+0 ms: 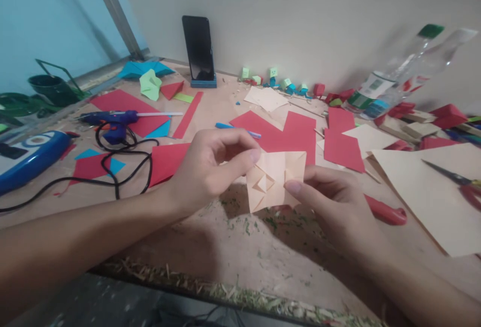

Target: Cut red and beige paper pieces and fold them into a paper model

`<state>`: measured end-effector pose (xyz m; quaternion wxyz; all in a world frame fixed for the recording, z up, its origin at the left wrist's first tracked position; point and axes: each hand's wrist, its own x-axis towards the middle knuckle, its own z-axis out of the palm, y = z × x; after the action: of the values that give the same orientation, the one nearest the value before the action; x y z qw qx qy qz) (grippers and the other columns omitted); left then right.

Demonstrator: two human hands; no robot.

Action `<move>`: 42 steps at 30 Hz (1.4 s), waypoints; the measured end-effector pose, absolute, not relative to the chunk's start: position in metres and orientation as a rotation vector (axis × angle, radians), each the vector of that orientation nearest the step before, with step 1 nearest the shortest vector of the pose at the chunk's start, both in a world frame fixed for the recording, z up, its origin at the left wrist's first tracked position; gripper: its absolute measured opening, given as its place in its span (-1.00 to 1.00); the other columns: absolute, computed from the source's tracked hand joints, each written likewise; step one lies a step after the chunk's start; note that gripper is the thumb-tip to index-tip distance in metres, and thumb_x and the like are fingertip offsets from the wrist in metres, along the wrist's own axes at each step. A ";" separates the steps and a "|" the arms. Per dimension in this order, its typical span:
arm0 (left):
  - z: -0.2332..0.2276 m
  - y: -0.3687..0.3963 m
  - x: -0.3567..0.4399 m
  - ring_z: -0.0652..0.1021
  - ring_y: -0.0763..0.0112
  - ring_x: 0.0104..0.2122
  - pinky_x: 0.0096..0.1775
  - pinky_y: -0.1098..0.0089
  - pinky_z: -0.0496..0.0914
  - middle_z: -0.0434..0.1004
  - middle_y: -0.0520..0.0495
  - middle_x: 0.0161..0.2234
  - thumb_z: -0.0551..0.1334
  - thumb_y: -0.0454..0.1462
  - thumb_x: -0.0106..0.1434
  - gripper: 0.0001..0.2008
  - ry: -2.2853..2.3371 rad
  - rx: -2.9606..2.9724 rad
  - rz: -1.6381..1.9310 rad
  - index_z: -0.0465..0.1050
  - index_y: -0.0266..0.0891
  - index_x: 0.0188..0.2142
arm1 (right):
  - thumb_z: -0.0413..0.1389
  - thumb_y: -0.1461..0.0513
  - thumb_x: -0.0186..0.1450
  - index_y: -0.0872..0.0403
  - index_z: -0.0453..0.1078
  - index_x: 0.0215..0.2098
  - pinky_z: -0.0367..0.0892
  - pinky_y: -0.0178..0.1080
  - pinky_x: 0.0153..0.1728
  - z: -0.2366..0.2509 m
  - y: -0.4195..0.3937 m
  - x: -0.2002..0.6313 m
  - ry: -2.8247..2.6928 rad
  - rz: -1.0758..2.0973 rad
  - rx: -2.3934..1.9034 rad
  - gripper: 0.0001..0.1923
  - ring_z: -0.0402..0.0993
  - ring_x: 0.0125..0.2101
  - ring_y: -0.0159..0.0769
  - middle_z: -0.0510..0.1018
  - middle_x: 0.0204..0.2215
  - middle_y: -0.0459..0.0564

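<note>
A small cream piece of folded paper with creases and raised little flaps is held up above the table. My left hand pinches its upper left corner between thumb and fingers. At the lower right, my right hand grips the same paper, the thumb on its front face and the fingers behind. Just behind the paper lie a red paper sheet and a blue pen. Beside my right hand is a red handle, its other end hidden by the hand.
On the left are a blue glue gun and its black cable. A phone stands at the back. Plastic bottles, cream sheets and scissors are on the right. Shavings line the front edge.
</note>
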<state>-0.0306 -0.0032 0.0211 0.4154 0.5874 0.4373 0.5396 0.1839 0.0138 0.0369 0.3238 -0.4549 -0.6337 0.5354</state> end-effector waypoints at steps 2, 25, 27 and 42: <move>0.022 -0.004 -0.031 0.50 0.38 -0.42 -0.37 0.36 0.42 0.54 0.00 -0.43 0.28 -0.24 0.35 -0.82 1.103 1.526 1.361 0.53 -0.16 -0.41 | 0.31 0.14 0.30 0.06 0.53 -0.53 0.33 -0.35 -0.47 0.037 0.013 0.185 -1.690 1.392 -1.222 -0.72 0.41 -0.50 -0.37 0.55 -0.55 -0.07; 0.022 -0.003 -0.030 0.45 0.45 -0.45 -0.39 0.39 0.33 0.49 0.04 -0.47 0.25 -0.33 0.33 -0.81 1.144 1.662 1.322 0.49 -0.23 -0.45 | 0.29 0.05 0.35 -0.04 0.66 -0.15 0.43 -0.25 -0.25 0.030 0.013 0.188 -1.675 1.648 -1.141 -0.78 0.59 -0.25 -0.19 0.72 -0.22 -0.02; 0.021 -0.002 -0.030 0.45 0.45 -0.45 -0.40 0.40 0.32 0.49 0.04 -0.48 0.25 -0.32 0.33 -0.80 1.151 1.671 1.297 0.49 -0.23 -0.45 | 0.28 0.04 0.36 -0.05 0.67 -0.10 0.45 -0.23 -0.20 0.029 0.014 0.187 -1.679 1.650 -1.140 -0.76 0.61 -0.20 -0.15 0.73 -0.17 -0.02; 0.022 0.001 -0.029 0.46 0.44 -0.47 -0.40 0.40 0.33 0.51 0.03 -0.49 0.22 -0.34 0.28 -0.79 1.205 1.773 1.117 0.47 -0.22 -0.50 | 0.25 0.01 0.33 0.02 0.57 -0.38 0.33 -0.25 -0.35 0.031 0.015 0.188 -1.750 1.424 -1.278 -0.72 0.44 -0.38 -0.24 0.59 -0.42 -0.06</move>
<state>-0.0291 0.0013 0.0221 0.3544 0.6858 0.4662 0.4321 0.1876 0.0145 0.0306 0.2708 -0.4745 -0.6496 0.5288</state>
